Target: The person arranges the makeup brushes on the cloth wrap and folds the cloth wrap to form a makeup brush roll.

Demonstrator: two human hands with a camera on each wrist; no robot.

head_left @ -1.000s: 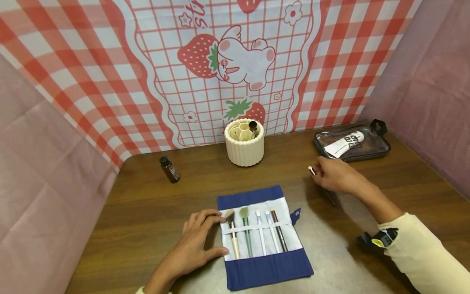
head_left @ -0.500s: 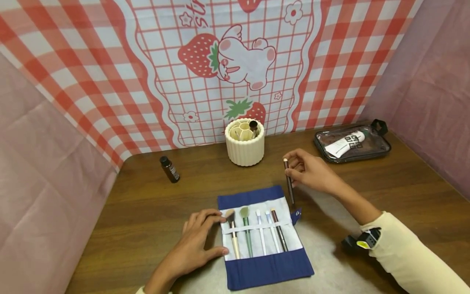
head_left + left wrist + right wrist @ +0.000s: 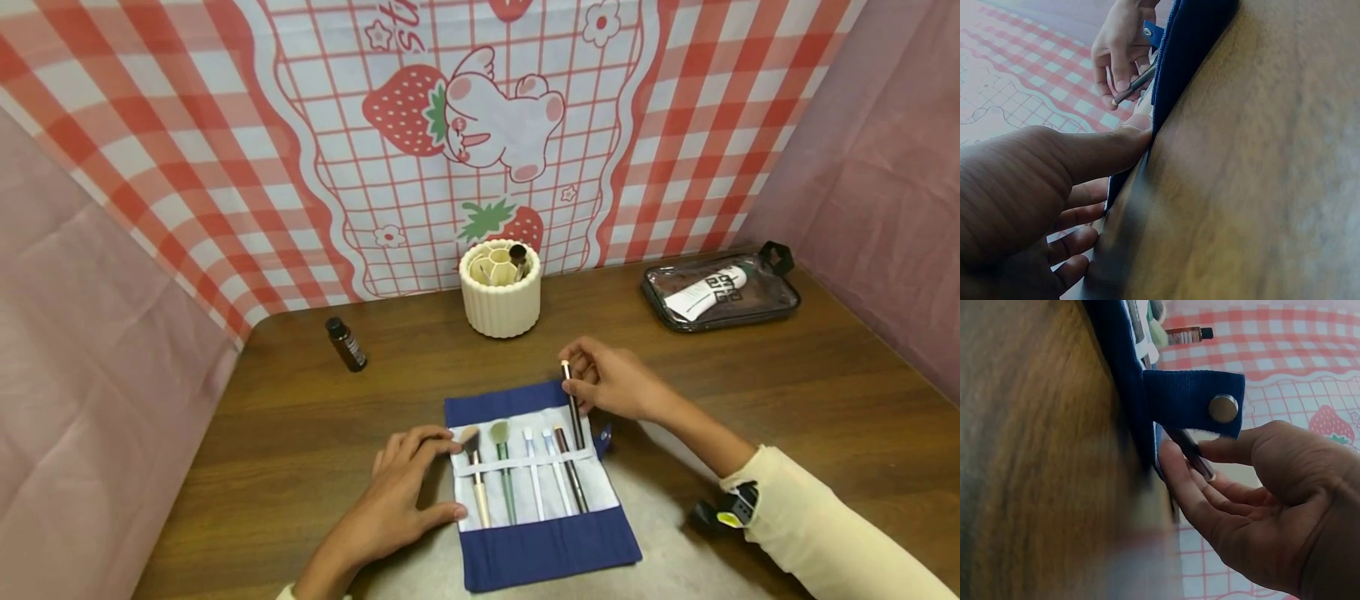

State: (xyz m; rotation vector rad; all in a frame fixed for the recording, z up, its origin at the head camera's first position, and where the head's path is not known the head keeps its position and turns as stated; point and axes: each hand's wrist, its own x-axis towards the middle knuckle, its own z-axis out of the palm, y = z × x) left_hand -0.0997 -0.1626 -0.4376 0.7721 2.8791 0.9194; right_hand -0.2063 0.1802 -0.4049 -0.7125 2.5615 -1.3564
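Observation:
An unrolled navy-and-white brush case (image 3: 551, 554) lies on the table, several makeup brushes standing side by side under its white elastic band (image 3: 487, 467). My right hand (image 3: 618, 383) pinches a slim dark makeup brush (image 3: 571, 396) near its pale-tipped upper end. The brush's lower end is at the band's right end; whether it is under the band I cannot tell. Along the case's left edge rests my left hand (image 3: 401, 483), fingers loosely spread, thumb (image 3: 1116, 147) touching the edge. A blue snap strap (image 3: 1179, 394) sticks out near my right hand in the right wrist view.
A cream ribbed holder (image 3: 500, 308) with a dark-tipped brush stands against the checked cloth at the back. To its left is a small dark bottle (image 3: 347, 346). A clear pouch (image 3: 772, 304) holding a white tube (image 3: 705, 293) lies at the back right.
My right hand has brought the dark brush leftward from near the pouch, turned it upright, and lowered it to the case's right side. The left hand has stayed put.

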